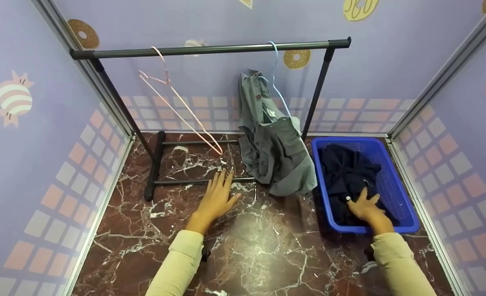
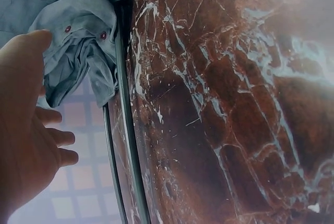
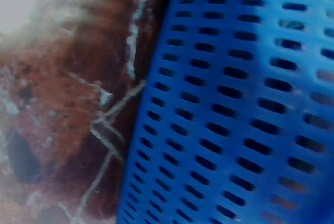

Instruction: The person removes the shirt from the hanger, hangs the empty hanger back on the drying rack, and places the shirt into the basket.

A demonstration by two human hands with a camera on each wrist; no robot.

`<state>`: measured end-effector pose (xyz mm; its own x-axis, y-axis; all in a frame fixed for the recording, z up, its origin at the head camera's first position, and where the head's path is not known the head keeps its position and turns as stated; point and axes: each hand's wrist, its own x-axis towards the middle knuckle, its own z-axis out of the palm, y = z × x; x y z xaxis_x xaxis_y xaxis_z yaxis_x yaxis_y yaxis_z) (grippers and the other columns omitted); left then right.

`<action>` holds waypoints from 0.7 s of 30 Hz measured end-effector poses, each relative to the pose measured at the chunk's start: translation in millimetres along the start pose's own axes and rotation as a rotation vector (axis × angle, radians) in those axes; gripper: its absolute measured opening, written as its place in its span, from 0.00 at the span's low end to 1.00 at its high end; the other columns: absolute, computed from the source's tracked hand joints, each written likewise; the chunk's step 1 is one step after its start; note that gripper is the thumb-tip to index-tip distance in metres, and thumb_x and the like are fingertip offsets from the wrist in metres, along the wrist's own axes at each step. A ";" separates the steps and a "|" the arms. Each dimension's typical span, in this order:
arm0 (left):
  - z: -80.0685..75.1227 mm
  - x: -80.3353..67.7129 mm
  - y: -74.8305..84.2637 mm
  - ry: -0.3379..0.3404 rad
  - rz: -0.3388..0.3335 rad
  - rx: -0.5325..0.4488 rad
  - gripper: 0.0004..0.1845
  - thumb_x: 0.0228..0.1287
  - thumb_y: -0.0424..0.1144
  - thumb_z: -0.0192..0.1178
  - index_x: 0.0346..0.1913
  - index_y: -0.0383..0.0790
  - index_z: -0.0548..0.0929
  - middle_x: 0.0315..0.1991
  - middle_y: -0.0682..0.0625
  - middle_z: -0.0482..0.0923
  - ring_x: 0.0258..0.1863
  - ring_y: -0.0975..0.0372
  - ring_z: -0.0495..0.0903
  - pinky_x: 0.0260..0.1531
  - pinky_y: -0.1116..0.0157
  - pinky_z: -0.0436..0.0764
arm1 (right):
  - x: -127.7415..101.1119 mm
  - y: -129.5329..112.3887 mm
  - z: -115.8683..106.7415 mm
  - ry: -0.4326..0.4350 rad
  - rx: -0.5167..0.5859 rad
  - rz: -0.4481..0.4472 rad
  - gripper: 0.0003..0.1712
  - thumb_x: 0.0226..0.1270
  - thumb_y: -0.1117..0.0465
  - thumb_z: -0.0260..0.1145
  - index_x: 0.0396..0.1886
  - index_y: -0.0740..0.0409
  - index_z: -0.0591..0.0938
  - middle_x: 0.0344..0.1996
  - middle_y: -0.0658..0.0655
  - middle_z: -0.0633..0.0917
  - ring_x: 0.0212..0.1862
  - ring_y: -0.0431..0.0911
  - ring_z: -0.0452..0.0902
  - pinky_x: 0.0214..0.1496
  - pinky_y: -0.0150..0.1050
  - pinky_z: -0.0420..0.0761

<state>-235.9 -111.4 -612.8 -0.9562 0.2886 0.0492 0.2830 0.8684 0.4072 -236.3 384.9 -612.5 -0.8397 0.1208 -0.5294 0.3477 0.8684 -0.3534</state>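
Dark garment [image 1: 345,172] in blue basket [image 1: 395,193], under right hand [image 1: 364,207] fingers [image 1: 356,200]

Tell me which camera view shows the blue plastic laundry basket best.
The head view: the blue plastic laundry basket shows whole on the marble floor, with dark clothes inside and the right hand on them. The right wrist view shows only its slotted wall, blurred. The left wrist view misses it.

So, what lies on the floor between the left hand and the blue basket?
In the head view, the lower part of the grey shirt lies between the left hand and the basket.
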 end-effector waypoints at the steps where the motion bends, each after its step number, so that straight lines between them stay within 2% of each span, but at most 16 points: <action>1: -1.2 0.2 0.7 0.004 0.001 -0.002 0.43 0.76 0.58 0.55 0.83 0.39 0.53 0.83 0.33 0.46 0.82 0.37 0.46 0.80 0.38 0.49 | -1.8 0.4 -3.3 -0.003 -0.006 -0.005 0.58 0.79 0.33 0.39 0.77 0.75 0.26 0.69 0.91 0.25 0.67 0.95 0.35 0.71 0.84 0.46; 6: -9.5 0.7 6.5 0.015 0.016 0.006 0.43 0.76 0.59 0.54 0.83 0.38 0.53 0.83 0.33 0.47 0.82 0.38 0.46 0.80 0.38 0.48 | -14.4 -1.8 -22.6 0.001 -0.034 -0.040 0.60 0.78 0.29 0.36 0.77 0.77 0.29 0.70 0.92 0.30 0.70 0.92 0.36 0.72 0.82 0.48; 10: -17.7 -0.2 12.5 0.022 0.031 0.020 0.44 0.76 0.60 0.54 0.83 0.39 0.53 0.82 0.33 0.48 0.82 0.39 0.47 0.80 0.39 0.49 | -24.4 -13.3 -36.3 0.082 -0.035 -0.078 0.59 0.78 0.29 0.38 0.79 0.76 0.33 0.73 0.90 0.32 0.69 0.92 0.32 0.68 0.85 0.46; 15: -29.2 -1.7 22.7 0.032 0.059 0.033 0.44 0.76 0.60 0.53 0.83 0.40 0.51 0.83 0.35 0.48 0.82 0.39 0.48 0.79 0.40 0.51 | -36.6 -32.0 -51.5 0.194 -0.022 -0.146 0.59 0.77 0.27 0.40 0.82 0.69 0.36 0.77 0.84 0.32 0.74 0.86 0.30 0.66 0.87 0.48; 21: -46.7 -7.6 34.7 0.082 0.127 0.060 0.44 0.77 0.59 0.53 0.83 0.40 0.51 0.82 0.35 0.49 0.81 0.39 0.52 0.79 0.42 0.53 | -54.3 -60.0 -66.3 0.272 0.029 -0.361 0.54 0.81 0.34 0.45 0.82 0.72 0.40 0.77 0.84 0.37 0.75 0.84 0.34 0.73 0.80 0.46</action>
<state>-222.3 -102.3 -556.5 -0.9147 0.3657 0.1718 0.4035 0.8503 0.3380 -239.2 358.1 -511.4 -0.9870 -0.0622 -0.1480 0.0208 0.8647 -0.5019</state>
